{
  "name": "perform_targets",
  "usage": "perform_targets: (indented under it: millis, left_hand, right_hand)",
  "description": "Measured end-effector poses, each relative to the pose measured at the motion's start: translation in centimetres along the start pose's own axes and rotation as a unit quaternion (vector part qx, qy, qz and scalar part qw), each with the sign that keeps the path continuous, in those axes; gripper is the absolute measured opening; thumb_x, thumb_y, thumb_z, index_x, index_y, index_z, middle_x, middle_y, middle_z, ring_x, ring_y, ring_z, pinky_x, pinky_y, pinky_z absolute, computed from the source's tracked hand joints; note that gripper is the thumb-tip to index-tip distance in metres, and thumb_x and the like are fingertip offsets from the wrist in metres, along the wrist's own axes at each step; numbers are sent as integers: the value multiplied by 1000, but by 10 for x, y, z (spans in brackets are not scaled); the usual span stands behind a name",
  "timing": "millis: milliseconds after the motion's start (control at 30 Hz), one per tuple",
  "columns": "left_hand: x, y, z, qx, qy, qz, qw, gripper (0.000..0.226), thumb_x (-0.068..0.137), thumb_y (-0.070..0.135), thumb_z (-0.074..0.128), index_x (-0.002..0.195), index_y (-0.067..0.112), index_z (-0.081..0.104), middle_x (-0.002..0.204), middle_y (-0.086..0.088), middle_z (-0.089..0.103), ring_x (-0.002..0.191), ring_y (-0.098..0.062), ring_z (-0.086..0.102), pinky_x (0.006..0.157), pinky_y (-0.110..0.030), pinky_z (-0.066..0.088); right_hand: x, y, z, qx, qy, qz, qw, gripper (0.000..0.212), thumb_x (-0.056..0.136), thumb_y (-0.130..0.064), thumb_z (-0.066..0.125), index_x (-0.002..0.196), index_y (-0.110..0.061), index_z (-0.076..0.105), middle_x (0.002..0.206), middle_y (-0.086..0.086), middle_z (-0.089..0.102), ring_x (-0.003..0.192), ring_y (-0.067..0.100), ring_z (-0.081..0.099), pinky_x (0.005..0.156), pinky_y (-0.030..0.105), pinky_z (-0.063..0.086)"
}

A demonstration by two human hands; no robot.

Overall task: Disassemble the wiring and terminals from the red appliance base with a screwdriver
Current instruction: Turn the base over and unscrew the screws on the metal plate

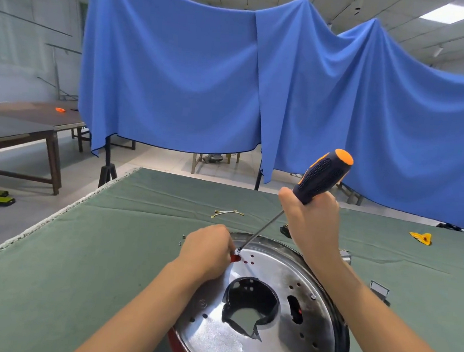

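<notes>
**Screwdriver meets screw on upturned appliance base**

Head camera: A person works at a tabletop point(88, 251) covered in green cloth, where the red appliance base point(265, 310) lies at the near edge, its shiny metal plate facing up and a strip of red shell showing along the lower left rim. The right hand point(311, 222) grips the lower end of the black-and-orange handle of a screwdriver point(322, 176), whose thin shaft slants down and to the left until its tip sits on a small screw point(239, 250) near the plate's far left edge. The left hand point(206, 249) rests on that rim just beside the tip, fingers curled; it appears to pinch something at the screw, though the fingertips are hidden. A jagged black piece point(246, 306) rings the plate's central opening. Farther back on the cloth lie a small bundle of pale wires with terminals point(227, 213), and, well to the right, a yellow scrap point(421, 238). Blue drapes point(232, 79) hang behind the tabletop.
</notes>
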State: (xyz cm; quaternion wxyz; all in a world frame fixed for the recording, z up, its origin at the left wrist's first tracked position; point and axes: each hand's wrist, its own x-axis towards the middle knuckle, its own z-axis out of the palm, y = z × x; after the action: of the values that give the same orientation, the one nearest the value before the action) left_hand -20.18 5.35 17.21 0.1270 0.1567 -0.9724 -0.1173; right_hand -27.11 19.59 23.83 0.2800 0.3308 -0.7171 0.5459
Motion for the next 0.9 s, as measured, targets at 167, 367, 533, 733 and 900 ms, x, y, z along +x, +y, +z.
perform_targets:
  millis: [167,367,533,733,900]
  left_hand:
    - [-1,0,0,4,1,3,1000,23,91,27,53,102,27,73,121,0,63,109,-28,56,79,-30,42]
    - [-1,1,0,7,6,3,1000,22,90,24,54,101,26,73,120,0,63,107,-27,58,77,-30,43]
    - [-1,1,1,-2,9,4,1000,22,90,23,55,102,29,73,121,2,63,107,-25,58,74,-29,39]
    - [-1,0,2,-8,14,8,1000,24,89,20,55,102,29,73,120,2,63,107,-25,58,74,-28,39]
    - [-3,0,3,-31,25,2,999,19,87,15,49,102,20,60,112,2,59,101,-22,55,75,-32,40]
  right_hand:
    - [0,4,1,-1,-2,0,1000,35,69,-26,54,49,-20,26,39,-10,35,42,9,31,41,15,27]
    - [1,7,1,13,-6,20,1000,34,69,-28,54,51,-18,27,40,-11,35,42,7,32,41,12,28]
    - [7,3,1,-2,-35,4,999,34,70,-27,53,53,-17,25,42,-8,31,45,11,28,42,17,26]
    - [42,-10,16,-19,-195,19,980,41,81,-12,58,58,-17,24,46,-9,21,49,10,18,44,22,16]
    - [71,-20,34,-69,-344,86,932,39,87,-21,58,60,-17,31,35,-11,28,32,9,23,43,23,25]
